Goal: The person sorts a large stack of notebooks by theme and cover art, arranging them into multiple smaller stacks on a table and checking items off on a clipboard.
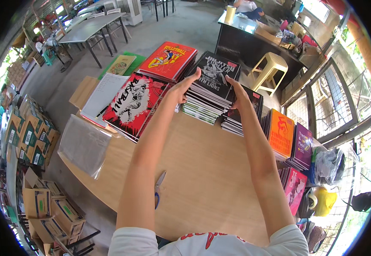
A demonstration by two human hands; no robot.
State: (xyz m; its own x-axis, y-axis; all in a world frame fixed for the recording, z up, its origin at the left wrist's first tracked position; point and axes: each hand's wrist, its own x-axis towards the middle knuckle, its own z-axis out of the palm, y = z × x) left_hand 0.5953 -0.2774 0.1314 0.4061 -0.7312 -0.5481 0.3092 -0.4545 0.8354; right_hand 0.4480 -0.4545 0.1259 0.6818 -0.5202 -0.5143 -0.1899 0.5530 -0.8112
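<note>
Closest in, well to the near side of the black-covered notebook stack, blue-handled scissors are lying on the wooden table beside the left forearm; a sleeve or forearm drawing back low could be catching them. To the stack's near right, pink-covered notebooks are sitting at the table's side, where a stray elbow might be nudging them. To its near left, a clear plastic sheet is lying flat and looks slippery enough to be sliding if brushed. Orange-covered notebooks are standing to the stack's right.

The left hand is gripping the stack's left side and the right hand its right side, thumbs reaching over the top cover; whether the stack is resting on the table or hanging just above it, I cannot tell. Its lower layers are showing fanned, uneven edges, so unequal squeezing could be letting the bottom copies slip out. Just right of it, a second black notebook pile is crowding the right hand, and a sideways swing might be knocking it askew. Just left, a red-and-black notebook pile is leaving little room; beyond that, a red-covered pile is risking the same bump.
</note>
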